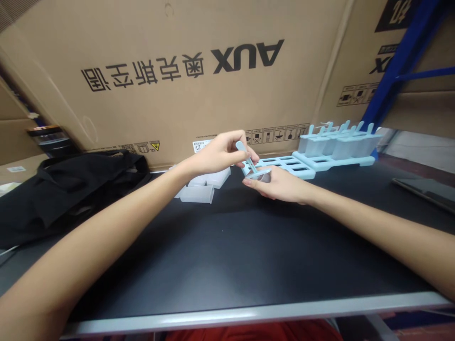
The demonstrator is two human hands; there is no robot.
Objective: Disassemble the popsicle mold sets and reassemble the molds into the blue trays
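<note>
Between my hands is a popsicle mold with a translucent cup (265,178) and a light-blue stick lid (259,174). The lid's stick tilts up and to the left, pinched by the fingers of my left hand (225,151). My right hand (282,183) is wrapped around the cup from below, hiding most of it. Just left of the hands lie several loose translucent mold cups (197,194) on the black tabletop. Behind my right hand, a light-blue rack (307,173) shows open slots. Joined to its right is a second rack (346,163) bearing several lidded molds (343,144), sticks upward.
A large cardboard box (170,109) stands along the back of the black table (227,255). A black cloth bag (74,189) lies at the left, near a dark jar (51,139). At the right are a flat dark device (426,192) and a blue metal post (401,61).
</note>
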